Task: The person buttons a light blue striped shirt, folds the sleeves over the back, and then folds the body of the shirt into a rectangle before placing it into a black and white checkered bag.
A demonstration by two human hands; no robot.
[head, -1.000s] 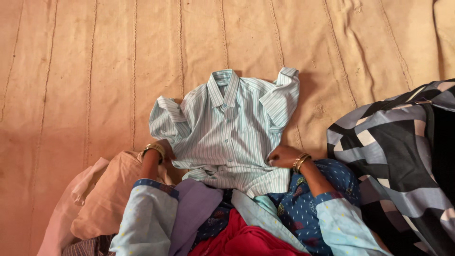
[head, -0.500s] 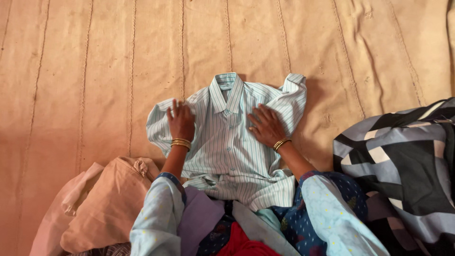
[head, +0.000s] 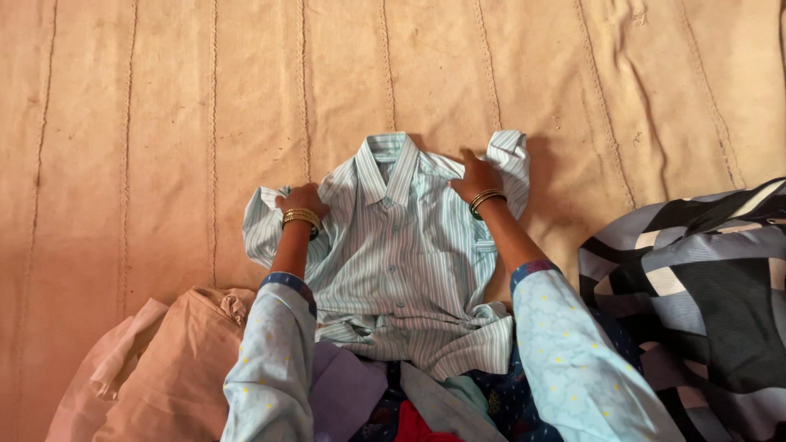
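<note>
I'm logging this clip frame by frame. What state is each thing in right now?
Striped shirt: spread front up, buttoned, collar away from the person, hem bunched.
Left hand: pressed on the shirt's left shoulder.
Right hand: pressed on the right shoulder, by the folded-in sleeve.
Peach cloth: crumpled heap.
Patterned bag: lying at the right; open or closed, cannot tell.
Mat: flat, lightly wrinkled.

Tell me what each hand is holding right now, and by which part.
Both hands are on the striped shirt: left hand at one shoulder, right hand at the other. Whether either grip has closed cannot be told.
</note>
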